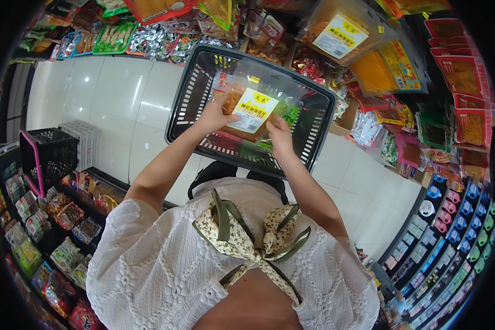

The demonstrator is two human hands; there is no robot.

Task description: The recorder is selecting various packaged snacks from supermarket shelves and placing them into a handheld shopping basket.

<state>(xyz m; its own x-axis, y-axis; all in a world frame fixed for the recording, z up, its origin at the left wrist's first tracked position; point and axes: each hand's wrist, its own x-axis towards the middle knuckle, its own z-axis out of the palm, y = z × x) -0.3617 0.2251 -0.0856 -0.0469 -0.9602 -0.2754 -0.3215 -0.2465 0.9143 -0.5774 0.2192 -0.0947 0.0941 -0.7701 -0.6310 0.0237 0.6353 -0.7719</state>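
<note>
Over a black shopping basket (331, 110), I hold a clear snack bag (256, 105) with a yellow and white label and orange-brown food inside. My left hand (216, 115) grips the bag's left side, thumb across its front. At its lower right edge, my right hand (280, 133) pinches the bag with curled fingers. Beneath and around the bag, some other packages lie in the basket, among them a green one (292, 114) and a red-and-white one (221, 81); the held bag partly hides them.
Shelves of packaged snacks run along the far side; a similar large bag (338, 38) stands at the upper right. Red packets (470, 82) hang at the far right. Bottles (454, 214) line a shelf at the lower right. A black basket (48, 151) with a pink handle stands at the left.
</note>
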